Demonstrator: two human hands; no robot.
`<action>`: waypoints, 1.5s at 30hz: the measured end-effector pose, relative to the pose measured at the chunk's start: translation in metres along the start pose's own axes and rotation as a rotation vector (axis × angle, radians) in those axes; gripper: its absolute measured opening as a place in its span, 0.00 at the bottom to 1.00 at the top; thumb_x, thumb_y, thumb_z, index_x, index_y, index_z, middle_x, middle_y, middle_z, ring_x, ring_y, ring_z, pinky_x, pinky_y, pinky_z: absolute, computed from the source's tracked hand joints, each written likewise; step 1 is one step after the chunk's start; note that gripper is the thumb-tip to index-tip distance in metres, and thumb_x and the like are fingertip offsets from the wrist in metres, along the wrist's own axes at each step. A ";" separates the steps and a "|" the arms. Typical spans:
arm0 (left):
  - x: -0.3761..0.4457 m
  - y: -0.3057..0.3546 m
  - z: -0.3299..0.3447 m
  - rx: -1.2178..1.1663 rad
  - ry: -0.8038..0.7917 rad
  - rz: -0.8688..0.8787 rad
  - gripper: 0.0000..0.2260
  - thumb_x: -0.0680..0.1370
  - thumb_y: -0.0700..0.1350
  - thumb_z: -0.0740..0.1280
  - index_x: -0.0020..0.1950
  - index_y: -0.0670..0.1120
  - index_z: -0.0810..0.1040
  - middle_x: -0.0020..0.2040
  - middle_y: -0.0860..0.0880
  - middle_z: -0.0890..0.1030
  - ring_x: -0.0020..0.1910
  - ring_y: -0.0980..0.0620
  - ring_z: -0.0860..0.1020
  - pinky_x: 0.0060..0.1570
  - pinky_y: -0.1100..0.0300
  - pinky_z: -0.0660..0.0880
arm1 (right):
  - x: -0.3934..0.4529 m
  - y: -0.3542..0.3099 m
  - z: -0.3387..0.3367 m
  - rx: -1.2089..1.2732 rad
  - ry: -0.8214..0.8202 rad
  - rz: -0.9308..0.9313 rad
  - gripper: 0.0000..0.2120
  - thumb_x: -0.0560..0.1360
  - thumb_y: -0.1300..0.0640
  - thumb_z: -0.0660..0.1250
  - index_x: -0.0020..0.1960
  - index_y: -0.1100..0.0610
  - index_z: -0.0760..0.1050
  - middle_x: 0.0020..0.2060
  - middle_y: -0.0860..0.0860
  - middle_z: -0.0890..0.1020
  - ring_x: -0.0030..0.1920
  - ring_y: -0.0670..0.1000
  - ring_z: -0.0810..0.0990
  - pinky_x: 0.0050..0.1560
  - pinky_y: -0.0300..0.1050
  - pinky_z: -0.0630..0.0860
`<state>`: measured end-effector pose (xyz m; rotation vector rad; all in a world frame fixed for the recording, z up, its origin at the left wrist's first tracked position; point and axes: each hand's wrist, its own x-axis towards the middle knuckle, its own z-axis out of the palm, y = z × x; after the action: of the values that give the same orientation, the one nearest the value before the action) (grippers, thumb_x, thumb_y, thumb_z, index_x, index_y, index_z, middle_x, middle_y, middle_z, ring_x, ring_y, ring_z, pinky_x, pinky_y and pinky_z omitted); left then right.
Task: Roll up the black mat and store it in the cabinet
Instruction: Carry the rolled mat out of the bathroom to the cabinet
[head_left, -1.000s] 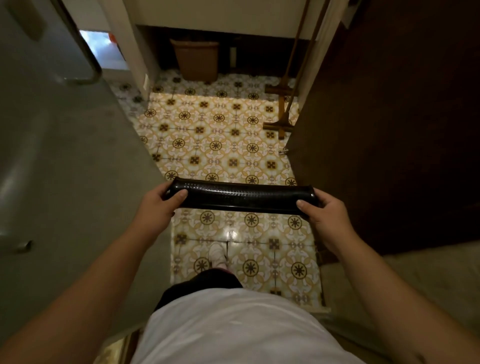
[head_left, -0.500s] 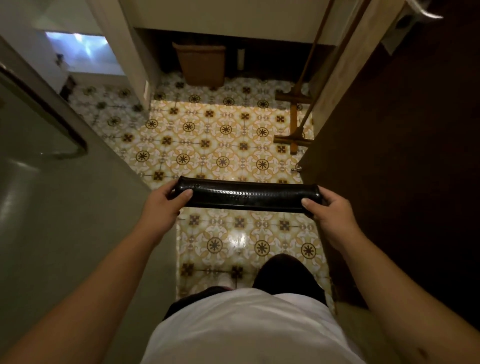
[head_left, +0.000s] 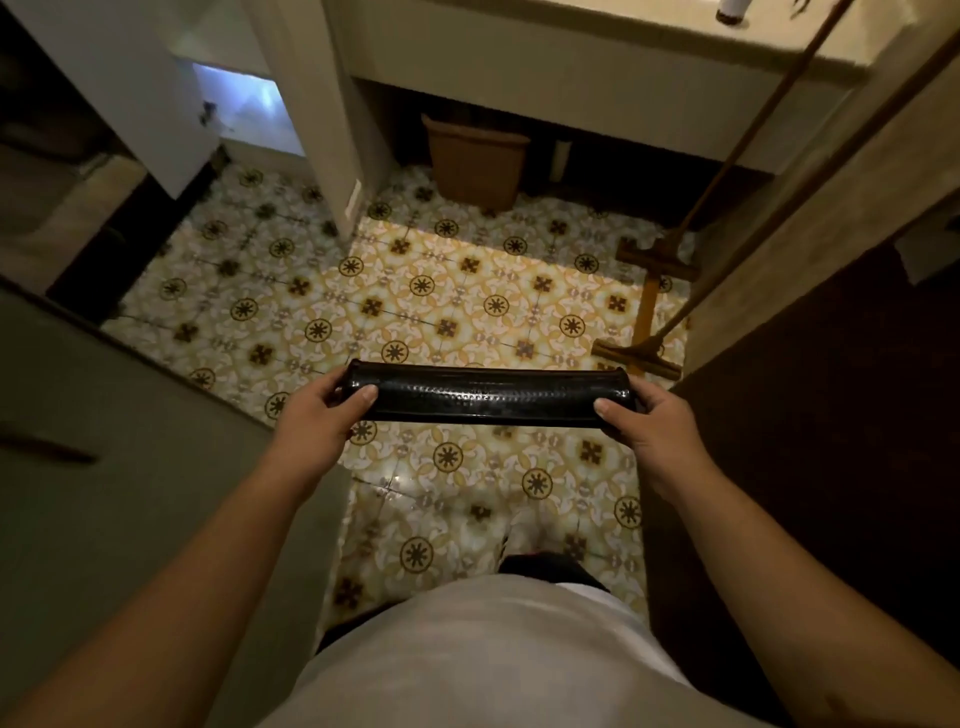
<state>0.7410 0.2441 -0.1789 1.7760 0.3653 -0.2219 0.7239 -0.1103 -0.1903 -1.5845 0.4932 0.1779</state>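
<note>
The black mat (head_left: 485, 397) is rolled into a long glossy tube and held level in front of me, above the patterned tile floor (head_left: 467, 291). My left hand (head_left: 319, 415) grips its left end, thumb on top. My right hand (head_left: 647, 418) grips its right end the same way. No cabinet can be clearly made out; a pale unit (head_left: 571, 78) stands across the far side.
A grey panel (head_left: 130, 467) runs close along my left. A dark brown door (head_left: 831, 415) stands on my right. Two long-handled floor tools (head_left: 654, 312) lean at the far right. A brown bin (head_left: 475, 161) sits under the pale unit. A white post (head_left: 322, 130) rises ahead.
I have stepped forward along the tiled passage with the rolled mat still in both hands. More of the floor and the room ahead has come into view.
</note>
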 end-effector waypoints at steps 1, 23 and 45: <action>0.008 0.006 0.006 0.001 0.022 -0.003 0.13 0.77 0.45 0.68 0.60 0.55 0.77 0.49 0.58 0.81 0.44 0.62 0.80 0.37 0.66 0.74 | 0.017 -0.008 -0.004 -0.014 -0.015 -0.003 0.21 0.71 0.62 0.74 0.63 0.54 0.78 0.53 0.50 0.85 0.52 0.51 0.84 0.51 0.49 0.81; 0.169 0.046 -0.043 -0.103 0.493 -0.102 0.13 0.77 0.48 0.68 0.61 0.58 0.76 0.48 0.59 0.80 0.47 0.59 0.79 0.41 0.60 0.74 | 0.278 -0.155 0.148 -0.218 -0.455 -0.123 0.16 0.72 0.63 0.73 0.50 0.42 0.82 0.45 0.41 0.86 0.46 0.46 0.84 0.43 0.38 0.80; 0.244 0.066 -0.106 -0.308 1.113 -0.277 0.16 0.76 0.47 0.69 0.63 0.58 0.73 0.45 0.65 0.77 0.40 0.73 0.77 0.36 0.78 0.71 | 0.455 -0.239 0.418 -0.509 -1.131 -0.179 0.16 0.73 0.60 0.73 0.48 0.37 0.82 0.44 0.44 0.86 0.47 0.50 0.85 0.47 0.47 0.82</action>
<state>0.9868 0.3647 -0.1772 1.3865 1.3558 0.6393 1.3050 0.2080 -0.1930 -1.7086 -0.6187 1.0456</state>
